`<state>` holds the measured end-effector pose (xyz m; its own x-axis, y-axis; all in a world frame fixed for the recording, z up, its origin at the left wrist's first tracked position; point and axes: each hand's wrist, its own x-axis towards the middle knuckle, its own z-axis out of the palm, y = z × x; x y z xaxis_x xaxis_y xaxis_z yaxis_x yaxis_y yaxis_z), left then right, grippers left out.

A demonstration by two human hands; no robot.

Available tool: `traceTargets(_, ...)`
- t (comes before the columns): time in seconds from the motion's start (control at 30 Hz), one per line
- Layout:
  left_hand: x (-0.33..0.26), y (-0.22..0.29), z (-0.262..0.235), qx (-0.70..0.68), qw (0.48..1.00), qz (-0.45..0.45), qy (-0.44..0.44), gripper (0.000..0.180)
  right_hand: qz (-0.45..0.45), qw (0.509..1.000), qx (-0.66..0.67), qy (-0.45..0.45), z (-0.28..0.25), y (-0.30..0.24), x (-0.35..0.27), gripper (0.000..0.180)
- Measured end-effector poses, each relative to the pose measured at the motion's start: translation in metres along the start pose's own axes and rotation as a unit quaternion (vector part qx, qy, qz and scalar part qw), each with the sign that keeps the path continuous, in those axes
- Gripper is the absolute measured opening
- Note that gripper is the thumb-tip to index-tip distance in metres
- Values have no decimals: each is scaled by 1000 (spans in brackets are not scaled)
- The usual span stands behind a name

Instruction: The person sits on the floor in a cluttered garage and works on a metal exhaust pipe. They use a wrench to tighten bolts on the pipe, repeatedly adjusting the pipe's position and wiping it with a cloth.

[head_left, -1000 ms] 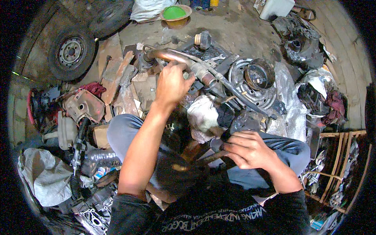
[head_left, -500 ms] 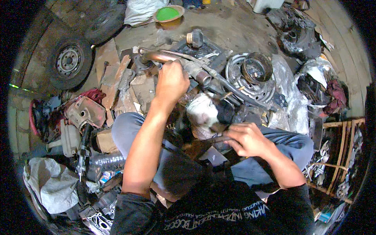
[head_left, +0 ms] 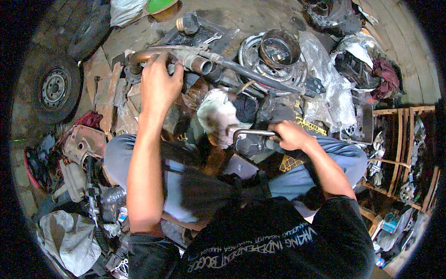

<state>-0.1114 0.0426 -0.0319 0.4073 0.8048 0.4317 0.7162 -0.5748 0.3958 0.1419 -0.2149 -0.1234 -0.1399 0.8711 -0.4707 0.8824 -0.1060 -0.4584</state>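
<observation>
My left hand (head_left: 160,81) curls over the coppery end of a metal pipe assembly (head_left: 202,65), its thumb towards the open pipe mouth. From that part a long dark tube (head_left: 267,83) runs right across the clutter. In my right hand (head_left: 291,135) is a bent, shiny metal bar (head_left: 253,132), gripped at its right end, its curved end pointing left. The bar is above my lap, beside a white, crumpled-looking piece (head_left: 216,114) with a dark round part against it. What my right palm covers is hidden.
Beyond the pipe lie a spanner (head_left: 213,37) and a steel wheel rim (head_left: 246,51) with a round metal ring (head_left: 280,49) on it. A tyre (head_left: 58,90) stands left. Clear plastic sheeting (head_left: 320,79) and a wooden rack (head_left: 399,158) are at right.
The view has shifted, so the scene sits farther left and up. My right hand has moved right and away with the bar. My left hand stays on the pipe, its fingers looser.
</observation>
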Motion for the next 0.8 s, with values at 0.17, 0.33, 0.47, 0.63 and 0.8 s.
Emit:
traceTargets(0.17,1,6,3,25,998,19,61,32,26,1000,-4,-2,0,15,-17,26)
traceTargets(0.33,-41,49,-8,-57,956,210,194,9,45,999,29,4,-4,47,-42,34)
traceTargets(0.47,-132,69,34,-227,910,343,-43,20,110,994,-15,-20,-10,68,-60,39)
traceTargets(0.63,-225,68,191,-221,888,146,-376,20,148,988,-31,-24,-8,96,-73,26)
traceTargets(0.8,-286,63,314,-73,797,302,-517,24,131,991,39,-16,-10,110,-72,30)
